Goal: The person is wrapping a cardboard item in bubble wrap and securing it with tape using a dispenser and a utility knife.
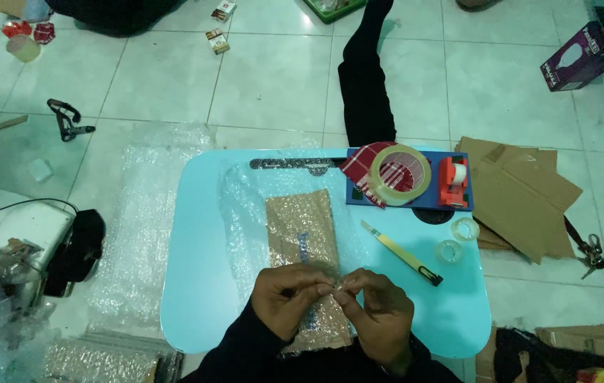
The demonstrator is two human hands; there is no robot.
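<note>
Pinching at the near end of the parcel (302, 241), both hands meet in the middle, fingertips touching. Left hand (284, 292) has its fingers curled in tight, thumb and forefinger closed on a scrap of something clear; right hand (380, 312) does the same from the other side, fingers bent, tips pressed on that same small clear bit. Whether it is tape or wrap, I cannot tell. The parcel, brown card under bubble wrap, lies lengthwise on the blue table (196, 284), its near end under the hands. Just right of it, a yellow cutter (401, 253) lies slantwise. Farther back sit a big tape roll (403, 174) and a red dispenser (455, 182) on a dark blue tray. Two small clear rolls (458, 239) rest near the right edge. Flat cardboard (522, 198) lies on the floor tiles beyond.
</note>
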